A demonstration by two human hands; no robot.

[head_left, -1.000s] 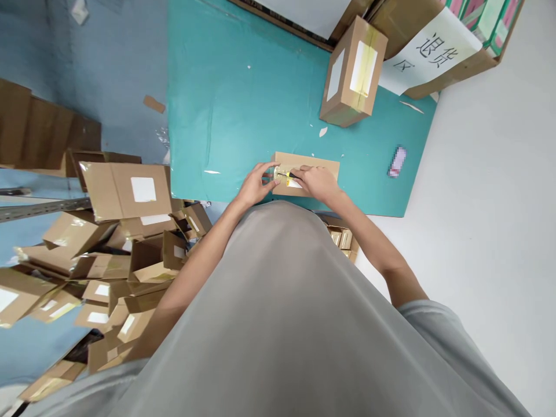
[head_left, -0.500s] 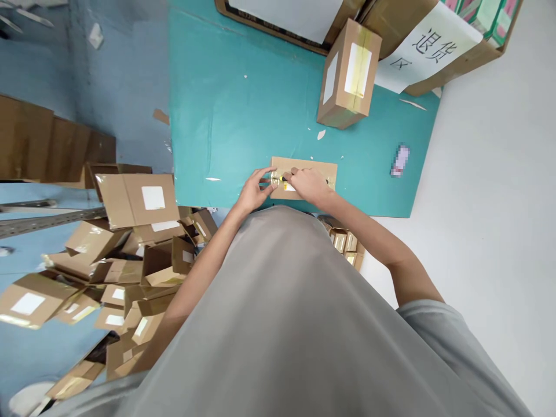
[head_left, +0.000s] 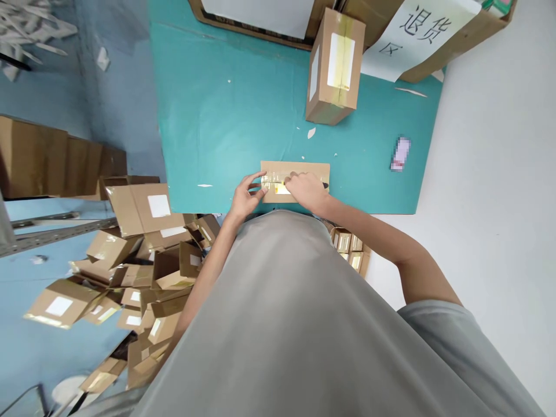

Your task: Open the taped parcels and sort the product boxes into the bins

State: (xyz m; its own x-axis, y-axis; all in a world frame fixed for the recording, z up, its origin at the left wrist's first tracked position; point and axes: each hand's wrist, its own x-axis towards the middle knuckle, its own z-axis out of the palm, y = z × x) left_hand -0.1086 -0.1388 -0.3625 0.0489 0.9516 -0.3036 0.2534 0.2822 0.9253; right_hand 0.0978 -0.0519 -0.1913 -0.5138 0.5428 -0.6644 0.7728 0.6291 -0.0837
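Note:
A small taped cardboard box (head_left: 296,166) lies on the teal table near its front edge, a strip of clear tape running along its top. My left hand (head_left: 245,198) holds the box's left end, with thumb and forefinger spread on its edge. Above the tape, my right hand (head_left: 307,190) is closed around a slim box cutter, mostly hidden in the fingers. Its dark rear end (head_left: 325,185) pokes out on the right. A yellow and white label (head_left: 280,189) shows partly beneath the right fingers.
A taller taped box (head_left: 319,107) stands farther back on the teal table (head_left: 208,127). Behind it is a large carton with a handwritten paper sign (head_left: 417,35). A pixelated small item (head_left: 400,154) lies at right. Many opened boxes (head_left: 174,266) are heaped on the floor at left.
The view has shifted, so the table and floor boxes sit differently in frame. My right hand has shifted slightly rightward along the box's tape; my left hand stays at its left end.

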